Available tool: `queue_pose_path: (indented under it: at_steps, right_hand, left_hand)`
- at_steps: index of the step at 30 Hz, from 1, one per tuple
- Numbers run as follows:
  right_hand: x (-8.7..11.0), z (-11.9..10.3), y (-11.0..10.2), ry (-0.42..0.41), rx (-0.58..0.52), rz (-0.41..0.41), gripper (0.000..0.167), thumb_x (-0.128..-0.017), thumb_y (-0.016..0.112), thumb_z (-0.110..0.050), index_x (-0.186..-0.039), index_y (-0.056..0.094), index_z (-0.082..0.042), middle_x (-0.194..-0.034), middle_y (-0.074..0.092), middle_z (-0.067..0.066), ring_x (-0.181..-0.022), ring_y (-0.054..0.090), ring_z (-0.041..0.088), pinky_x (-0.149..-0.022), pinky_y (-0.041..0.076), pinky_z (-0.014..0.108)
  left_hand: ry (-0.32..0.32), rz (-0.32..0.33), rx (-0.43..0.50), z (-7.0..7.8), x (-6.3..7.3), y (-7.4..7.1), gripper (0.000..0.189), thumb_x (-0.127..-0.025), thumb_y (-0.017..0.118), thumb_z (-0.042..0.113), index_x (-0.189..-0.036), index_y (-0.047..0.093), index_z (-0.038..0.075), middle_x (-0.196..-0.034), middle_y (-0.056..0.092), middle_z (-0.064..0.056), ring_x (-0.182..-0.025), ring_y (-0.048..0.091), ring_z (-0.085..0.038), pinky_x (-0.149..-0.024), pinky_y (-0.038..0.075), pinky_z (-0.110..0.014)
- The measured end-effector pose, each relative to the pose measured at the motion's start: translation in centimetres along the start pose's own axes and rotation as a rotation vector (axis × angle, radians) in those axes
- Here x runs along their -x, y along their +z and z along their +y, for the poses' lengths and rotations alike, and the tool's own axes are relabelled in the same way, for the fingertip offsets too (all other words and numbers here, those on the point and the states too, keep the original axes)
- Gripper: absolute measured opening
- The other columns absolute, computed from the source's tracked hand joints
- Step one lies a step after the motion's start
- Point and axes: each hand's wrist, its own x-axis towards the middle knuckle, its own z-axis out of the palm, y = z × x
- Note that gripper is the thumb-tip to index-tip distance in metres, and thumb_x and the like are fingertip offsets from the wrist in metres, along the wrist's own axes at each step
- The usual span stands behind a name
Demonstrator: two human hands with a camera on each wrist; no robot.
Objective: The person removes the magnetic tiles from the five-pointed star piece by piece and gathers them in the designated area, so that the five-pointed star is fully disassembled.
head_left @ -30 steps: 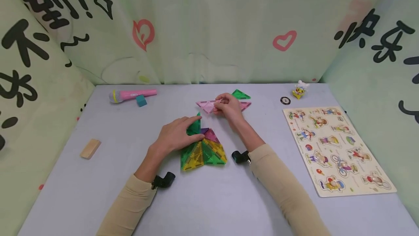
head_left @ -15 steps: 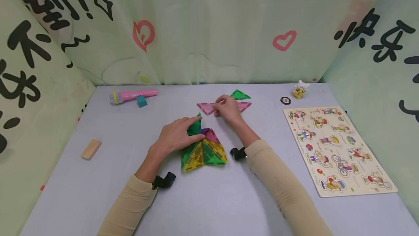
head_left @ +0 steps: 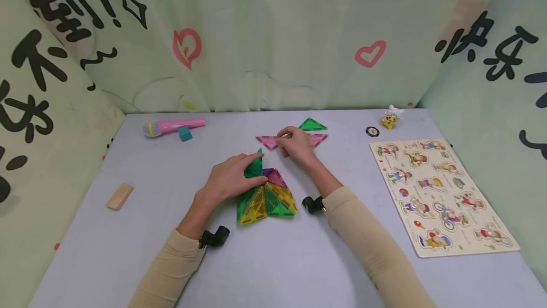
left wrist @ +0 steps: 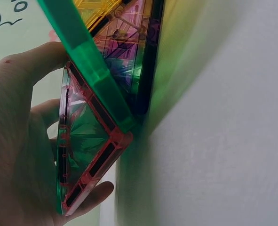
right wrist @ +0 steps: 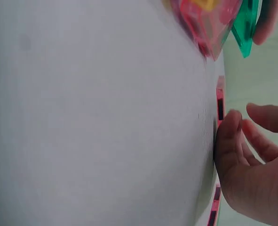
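Note:
A raised structure of translucent green, yellow, pink and purple magnetic tiles [head_left: 266,201] stands on the table. My left hand [head_left: 232,175] grips its left side at an upright green tile [head_left: 254,167]. In the left wrist view, the fingers curl behind a red-edged triangular tile [left wrist: 89,136], beside a green tile [left wrist: 89,66] seen edge-on. Farther back, my right hand [head_left: 297,146] rests low over flat pink triangular tiles [head_left: 268,141], covering their middle. The right wrist view has its fingertips by a pink tile edge [right wrist: 220,106], thumb held apart from the fingers.
A green triangular tile [head_left: 312,125] lies just behind the right hand. At the back left are a pink toy microphone [head_left: 179,124] and a blue cube [head_left: 185,133]; a wooden block [head_left: 119,197] lies left. Right stand a puzzle board [head_left: 442,199], black disc [head_left: 372,131] and small figurine [head_left: 391,117].
The left pink tile, tilted a second ago, now lies flatter on the table. My right hand has shifted slightly toward me and lowered; the left hand keeps its place on the structure.

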Motion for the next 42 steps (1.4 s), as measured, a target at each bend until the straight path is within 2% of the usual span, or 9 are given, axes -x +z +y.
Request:
queue_pose_path:
  at_steps: [5,9,15,19,27,34,42]
  right_hand:
    - [0.7,-0.3,0.4,0.036,-0.104,-0.154,0.024,-0.097,0.063,-0.018,-0.116,0.067,-0.003,-0.075,0.059,0.007,-0.062,0.059,0.017,-0.061,0.055,0.026]
    - [1.1,-0.7,0.6,0.085,-0.188,-0.248,0.027,-0.099,0.059,-0.016,-0.120,0.065,-0.001,-0.081,0.060,0.005,-0.065,0.058,0.016,-0.063,0.056,0.024]
    - [1.2,-0.9,1.3,0.121,-0.249,-0.328,0.026,-0.099,0.059,-0.017,-0.120,0.064,-0.002,-0.084,0.063,0.005,-0.066,0.059,0.014,-0.062,0.055,0.022]
    - [1.1,-1.2,1.9,0.128,-0.258,-0.370,0.027,-0.098,0.061,-0.021,-0.118,0.065,-0.003,-0.079,0.062,0.003,-0.064,0.058,0.013,-0.059,0.053,0.021]
    - [1.0,-1.1,2.5,0.142,-0.329,-0.346,0.018,-0.096,0.063,-0.014,-0.106,0.067,0.000,-0.072,0.061,0.000,-0.060,0.056,0.009,-0.056,0.049,0.020]
    - [0.9,-0.9,2.5,0.156,-0.387,-0.350,0.018,-0.097,0.062,-0.013,-0.108,0.066,0.001,-0.077,0.061,-0.001,-0.062,0.055,0.008,-0.059,0.049,0.018]
    - [1.1,-1.1,2.5,0.143,-0.420,-0.307,0.014,-0.096,0.063,-0.013,-0.103,0.066,-0.001,-0.074,0.062,-0.002,-0.060,0.054,0.009,-0.057,0.047,0.020]
  left_hand:
    - [-0.011,-0.001,0.014,0.0,0.0,0.0,0.078,-0.086,0.054,0.073,-0.153,0.035,0.038,-0.151,0.048,-0.006,-0.132,0.051,-0.028,-0.099,0.049,-0.055]
    - [-0.017,0.011,0.039,0.0,0.1,0.0,0.081,-0.085,0.056,0.072,-0.153,0.035,0.033,-0.152,0.047,-0.005,-0.133,0.050,-0.028,-0.099,0.049,-0.055]
    - [-0.026,0.027,0.072,-0.1,0.3,-0.1,0.086,-0.084,0.057,0.073,-0.152,0.035,0.027,-0.145,0.054,-0.007,-0.123,0.056,-0.027,-0.095,0.052,-0.052]
    - [-0.029,0.034,0.086,-0.2,0.3,0.0,0.088,-0.083,0.058,0.074,-0.152,0.036,0.025,-0.144,0.055,-0.008,-0.124,0.057,-0.027,-0.096,0.051,-0.053]
    - [-0.050,0.048,0.070,-0.2,0.6,-0.2,0.088,-0.081,0.056,0.078,-0.148,0.044,0.024,-0.144,0.056,-0.005,-0.127,0.056,-0.027,-0.098,0.050,-0.052]
    - [-0.104,0.036,0.003,-0.1,1.0,-0.7,0.088,-0.079,0.053,0.082,-0.140,0.056,0.019,-0.139,0.060,-0.008,-0.121,0.059,-0.026,-0.094,0.053,-0.048]
    - [-0.124,0.014,-0.018,-0.1,1.1,-0.8,0.089,-0.079,0.052,0.083,-0.136,0.061,0.015,-0.135,0.062,-0.010,-0.114,0.061,-0.025,-0.090,0.054,-0.045]
